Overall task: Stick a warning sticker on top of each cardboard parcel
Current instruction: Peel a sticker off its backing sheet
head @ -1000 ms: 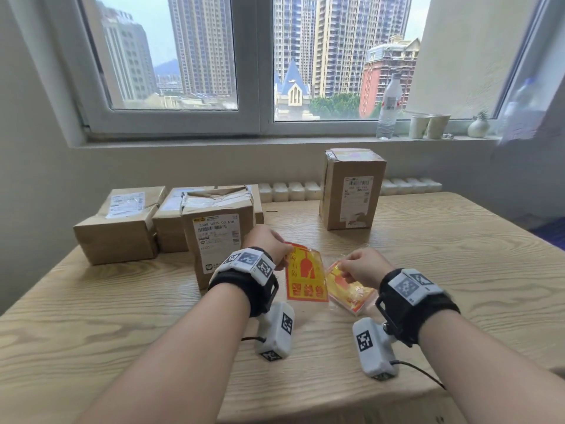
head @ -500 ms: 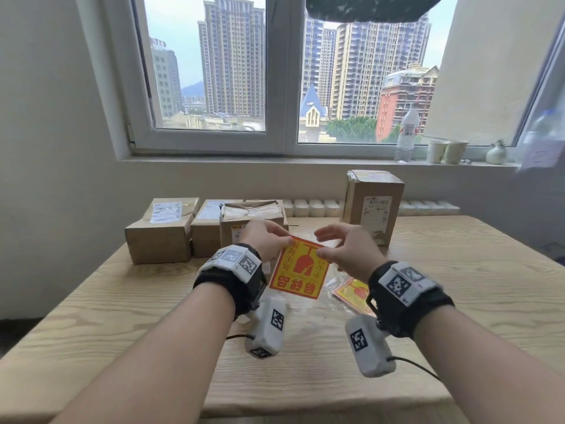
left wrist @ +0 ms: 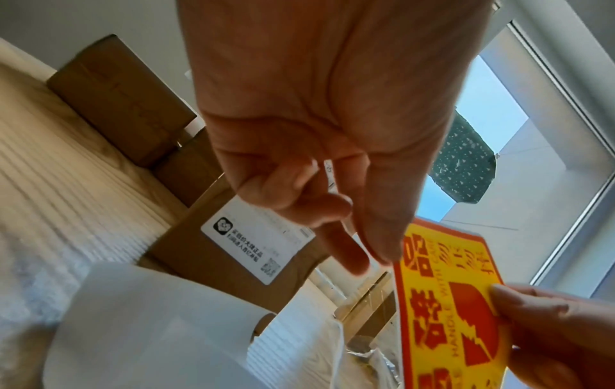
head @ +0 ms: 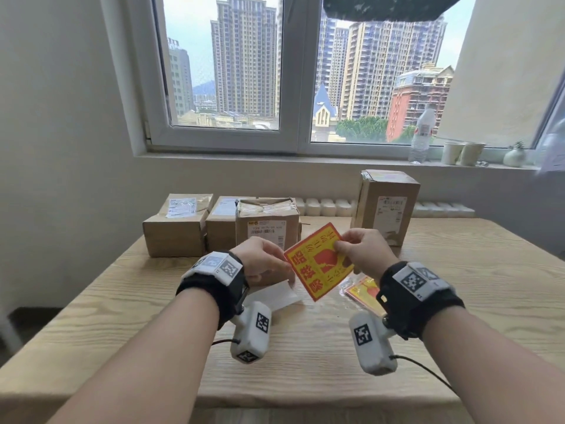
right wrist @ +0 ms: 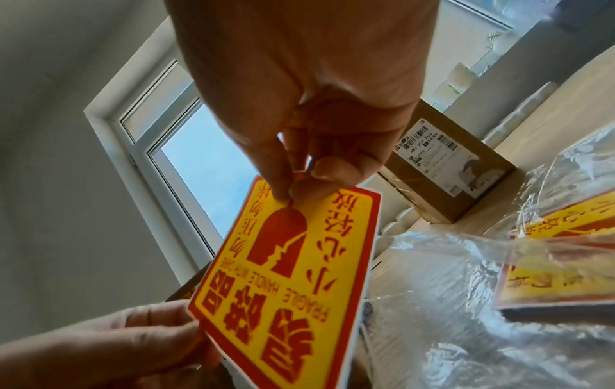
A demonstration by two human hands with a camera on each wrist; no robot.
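both hands hold a red-and-yellow fragile sticker above the wooden table: right hand pinching its top edge, left hand pinching its left corner. four cardboard parcels sit behind it near the wall.

Plastic bottle, two paper cups and small vase along the windowsill.

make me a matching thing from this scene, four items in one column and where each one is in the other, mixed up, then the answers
Items:
1. warning sticker
2. water bottle
3. tall parcel
4. bag of stickers

Places:
A. on the windowsill
B. lying on the table under the right hand
C. pinched between both hands, off the table
D. standing alone at the back right of the table

Pairs: 1-C, 2-A, 3-D, 4-B
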